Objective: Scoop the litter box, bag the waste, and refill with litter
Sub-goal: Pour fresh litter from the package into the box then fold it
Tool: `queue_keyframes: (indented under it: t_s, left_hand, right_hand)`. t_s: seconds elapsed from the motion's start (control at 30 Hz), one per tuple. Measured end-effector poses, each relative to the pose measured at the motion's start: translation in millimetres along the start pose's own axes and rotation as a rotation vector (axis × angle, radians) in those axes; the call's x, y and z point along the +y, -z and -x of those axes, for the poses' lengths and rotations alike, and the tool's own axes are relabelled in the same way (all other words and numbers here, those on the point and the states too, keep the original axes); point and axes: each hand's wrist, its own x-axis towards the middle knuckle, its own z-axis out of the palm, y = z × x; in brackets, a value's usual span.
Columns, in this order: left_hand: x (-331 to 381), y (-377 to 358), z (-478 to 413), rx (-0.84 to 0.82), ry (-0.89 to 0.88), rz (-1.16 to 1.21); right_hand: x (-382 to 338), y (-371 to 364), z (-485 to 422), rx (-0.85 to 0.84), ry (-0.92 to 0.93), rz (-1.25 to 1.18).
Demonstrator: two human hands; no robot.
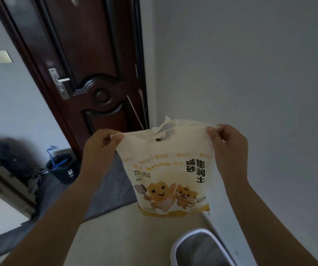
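The litter bag, cream with yellow cartoon animals and dark printed characters, hangs upright in the air at chest height, stretched taut along its top edge. That edge is ragged in the middle, with loose torn strips standing up from it. The left hand pinches the bag's upper left corner between thumb and curled fingers. The right hand pinches the upper right corner the same way, so the two hands are well apart with the whole width of the bag between them. The bag's bottom hangs free, touching nothing.

Below the bag and a little to its right, the litter box sits on the pale floor, its white rim framing grey litter; only part of it is in view. Beneath the bag and to its left lies a dark mat. Behind the bag stands a dark wooden door with a silver handle, and two thin rods lean at the door's edge just above the bag's top. Farther left of the bag, a dark bucket holding something blue stands on the mat. To the bag's right rises a plain grey wall.
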Motion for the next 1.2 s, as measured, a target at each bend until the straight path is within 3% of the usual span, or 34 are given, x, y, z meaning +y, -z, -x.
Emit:
queue_keyframes:
  t_s: [0.2,0.4,0.7,0.93,1.2]
  left_hand:
    - [-15.5,-35.2,-50.8,-0.138,-0.051,0.041]
    - [-23.3,-91.4,-107.9,-0.385,-0.189,0.115]
    - [-11.3,-154.5,-147.0,-0.846,-0.486,0.317]
    - [47.4,-166.7,-129.3,-0.914,-0.509,0.523]
    - [90.2,-165.4,-79.3,-0.989,-0.47,0.634]
  right_hand:
    - [13.7,-7.0,-27.0,0.104,-0.017,0.07]
    - [28.9,-27.0,-39.2,0.287,-0.093,0.203]
    - [9.6,-64.5,-26.6,0.743,-0.177,0.276]
    - [-41.4,-49.0,-0.4,0.93,-0.129,0.368]
    - [-87.7,-5.9,49.8,0.984,-0.127,0.464]
